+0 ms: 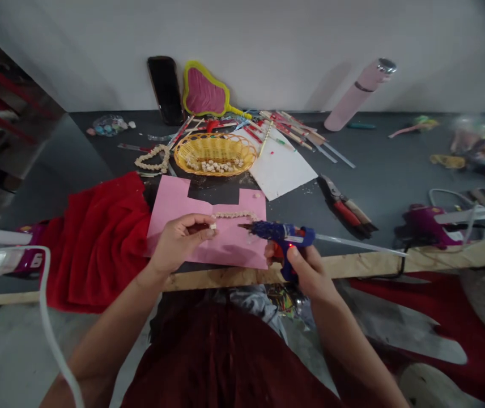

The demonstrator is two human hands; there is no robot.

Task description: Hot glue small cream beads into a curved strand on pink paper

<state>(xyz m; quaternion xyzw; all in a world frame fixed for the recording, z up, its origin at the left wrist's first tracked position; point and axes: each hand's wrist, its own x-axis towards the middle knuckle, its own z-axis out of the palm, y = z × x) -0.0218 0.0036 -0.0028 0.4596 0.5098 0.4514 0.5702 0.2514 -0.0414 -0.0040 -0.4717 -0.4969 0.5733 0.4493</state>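
Observation:
My left hand [183, 238] pinches a small pale bead-like piece [212, 226] above the pink paper [168, 207]. In my right hand [306, 269] is a blue glue gun [283, 233], its nozzle pointing left toward that piece, with a gap between them. A clear glue stick [357, 245] sticks out of the gun's back. On the pink paper, just beyond my hands, lies a row of small pale pieces [234, 215]. Behind the paper a yellow wicker basket [215, 148] holds several more. A loop of similar pieces [153, 160] rests left of the basket.
Red cloth [93, 243] lies at the left. Pliers [347, 207] and white paper [283, 170] are to the right. Along the wall stand a phone [166, 89], a yellow-rimmed fan-shaped item [205, 90] and a pink bottle [359, 95]. A white cable [47, 306] hangs at lower left.

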